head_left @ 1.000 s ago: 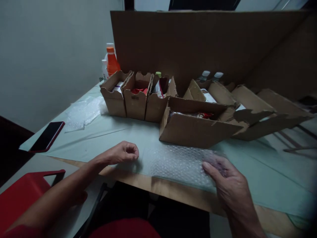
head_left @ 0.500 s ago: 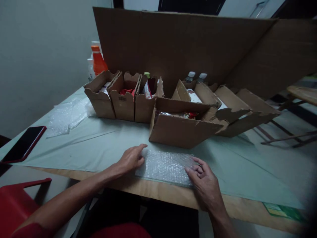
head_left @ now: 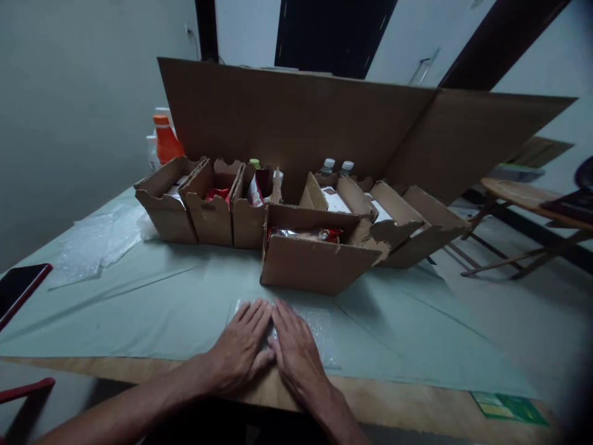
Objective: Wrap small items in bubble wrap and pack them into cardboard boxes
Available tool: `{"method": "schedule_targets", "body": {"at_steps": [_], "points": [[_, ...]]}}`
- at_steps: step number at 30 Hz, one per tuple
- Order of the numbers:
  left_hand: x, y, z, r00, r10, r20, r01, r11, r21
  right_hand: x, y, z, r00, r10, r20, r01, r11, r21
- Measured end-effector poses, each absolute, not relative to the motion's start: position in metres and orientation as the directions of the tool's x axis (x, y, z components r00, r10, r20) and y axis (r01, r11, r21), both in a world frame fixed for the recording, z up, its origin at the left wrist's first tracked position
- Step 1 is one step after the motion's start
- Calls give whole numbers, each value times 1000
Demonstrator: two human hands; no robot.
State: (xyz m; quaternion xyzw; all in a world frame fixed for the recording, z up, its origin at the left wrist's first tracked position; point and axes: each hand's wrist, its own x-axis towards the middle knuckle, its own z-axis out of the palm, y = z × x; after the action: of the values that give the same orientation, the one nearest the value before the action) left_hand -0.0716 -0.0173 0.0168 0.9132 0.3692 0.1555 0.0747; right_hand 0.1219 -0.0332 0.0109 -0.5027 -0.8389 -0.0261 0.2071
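Observation:
A piece of clear bubble wrap (head_left: pixel 320 334) lies flat near the front edge of the cloth-covered table. My left hand (head_left: pixel 245 346) rests palm down on its left part, fingers stretched out. Beside it, my right hand (head_left: pixel 296 349) also lies flat on the wrap, and the two hands' fingertips and thumbs meet or nearly meet. Much of the wrap is hidden beneath them. Just behind the hands stands a low cardboard box (head_left: pixel 310 266) holding shiny and red packets.
Several open cardboard bins (head_left: pixel 171 219) stand in a row before a tall cardboard panel (head_left: pixel 287 111). Loose bubble wrap (head_left: pixel 88 244) and a phone (head_left: pixel 21 290) lie at the left. An orange bottle (head_left: pixel 167 145) stands behind the bins. A green packet (head_left: pixel 507 408) sits at the front right edge.
My right hand has let go of the wrap's right edge and moved left beside my left hand. Both hands now lie flat on the wrap. The view has tilted up and shifted right.

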Motion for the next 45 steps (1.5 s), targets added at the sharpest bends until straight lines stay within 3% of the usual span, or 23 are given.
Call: {"method": "schedule_targets", "body": {"at_steps": [3, 8, 11, 15, 18, 23, 27, 30, 34, 36, 39, 42, 45], "points": [[-84, -15, 13, 695, 714, 79, 683, -691, 235, 141, -38, -6, -459, 811, 364, 856, 513, -65], [-105, -14, 16, 678, 734, 40, 703, -664, 257, 223, -51, -18, -337, 830, 444, 933, 357, 41], [-113, -11, 19, 630, 771, 92, 713, -621, 326, 257, -57, -9, -170, 883, 437, 981, 196, -14], [-126, 1, 29, 370, 914, 164, 818, -404, 408, 266, -51, 13, -59, 930, 364, 983, 117, -140], [-127, 11, 41, 283, 955, 92, 885, -296, 359, 249, -36, 23, -93, 940, 329, 967, 165, -196], [-103, 17, 51, 266, 963, -38, 935, -249, 252, 216, -8, 18, -83, 951, 297, 973, 141, -180], [-92, 17, 46, 279, 960, -21, 919, -260, 295, 205, -5, 18, -82, 954, 289, 948, 164, -272], [-100, 18, 47, 259, 966, -17, 887, -231, 400, 194, -26, 32, -42, 974, 224, 883, 141, -447], [-118, 31, 66, 270, 963, -17, 866, -235, 441, 160, -66, 50, -27, 999, -31, 560, -11, -828], [-118, 45, 76, 325, 945, 29, 857, -307, 413, 139, -81, 51, -82, 985, -151, 347, -114, -931], [-106, 68, 81, 401, 912, 84, 833, -401, 381, 112, -89, 47, -149, 951, -272, 209, -239, -948], [-103, 76, 73, 455, 882, 122, 799, -465, 380, 98, -86, 43, -216, 941, -261, 302, -190, -934], [-128, 46, 64, 551, 811, 196, 682, -573, 455, 96, -82, 44, -235, 939, -253, 319, -172, -932]]}}
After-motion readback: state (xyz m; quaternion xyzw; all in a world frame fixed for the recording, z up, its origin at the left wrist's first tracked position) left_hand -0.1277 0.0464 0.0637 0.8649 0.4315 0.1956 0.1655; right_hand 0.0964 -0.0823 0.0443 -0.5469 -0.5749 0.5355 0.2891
